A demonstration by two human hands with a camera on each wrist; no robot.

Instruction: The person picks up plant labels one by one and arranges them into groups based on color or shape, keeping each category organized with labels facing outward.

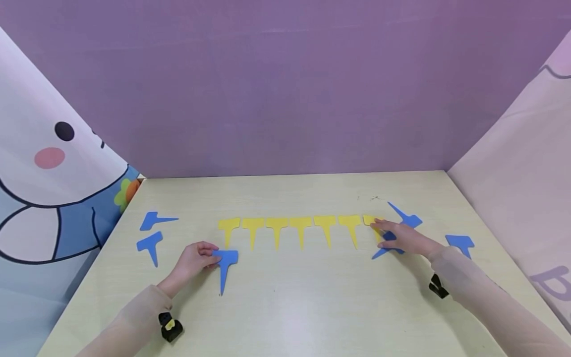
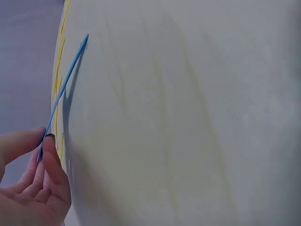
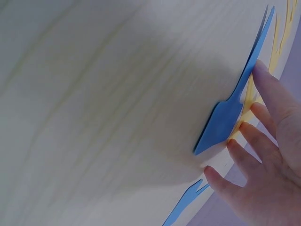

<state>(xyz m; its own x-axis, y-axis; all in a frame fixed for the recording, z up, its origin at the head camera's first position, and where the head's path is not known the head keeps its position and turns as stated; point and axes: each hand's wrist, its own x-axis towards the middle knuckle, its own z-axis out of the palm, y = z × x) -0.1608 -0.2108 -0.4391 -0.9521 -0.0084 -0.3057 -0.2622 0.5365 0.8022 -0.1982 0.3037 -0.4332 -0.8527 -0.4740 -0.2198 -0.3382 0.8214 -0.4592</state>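
At the left end of a row of yellow T-shaped plant labels [image 1: 301, 223], my left hand [image 1: 196, 260] pinches a blue T-shaped plant label [image 1: 226, 267] by its wide head, the spike pointing toward me. The left wrist view shows that label [image 2: 66, 87] edge-on between thumb and fingers, tilted above the table. My right hand [image 1: 403, 238] reaches over the row's right end with fingers spread, partly covering the last yellow label [image 1: 368, 219] and blue label parts [image 1: 381, 253]. In the right wrist view, the thumb lies at the edge of a blue label [image 3: 223, 122]; firm contact is unclear.
Two blue labels, one sideways [image 1: 156, 220] and one slanted [image 1: 150, 245], lie at the table's left. Another blue label [image 1: 410, 219] lies beyond my right hand, and one [image 1: 460, 242] sits near the right sleeve. A purple backdrop [image 1: 285, 99] stands behind the table.
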